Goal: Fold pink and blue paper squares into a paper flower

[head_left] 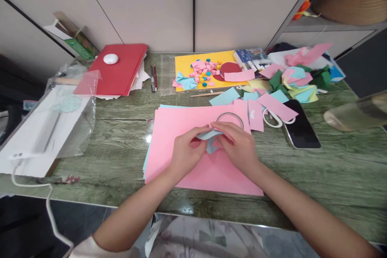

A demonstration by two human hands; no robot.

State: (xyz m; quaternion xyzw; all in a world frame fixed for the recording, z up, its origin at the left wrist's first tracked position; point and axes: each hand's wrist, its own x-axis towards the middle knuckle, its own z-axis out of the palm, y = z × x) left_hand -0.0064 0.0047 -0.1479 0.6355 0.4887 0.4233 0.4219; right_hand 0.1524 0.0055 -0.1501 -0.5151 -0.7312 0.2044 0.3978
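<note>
A small piece of light blue paper [211, 134], bent or folded, is held between both hands. My left hand [188, 149] pinches its left side, while the fingers of my right hand [238, 145] close on its right side. Part of the piece is hidden by the fingers. Below the hands lies a stack of pink sheets [178, 123], with light blue sheets showing at its left edge. On that stack, just behind the right hand, rests a thin dark ring [230, 113].
White-handled scissors [272, 119], a phone [302, 129] and cut paper strips [276, 107] lie to the right. Behind is a yellow sheet [183, 62] with small paper balls. A red folder [117, 72] and a plastic sleeve [81, 129] are at left; a clear bottle [356, 113] lies far right.
</note>
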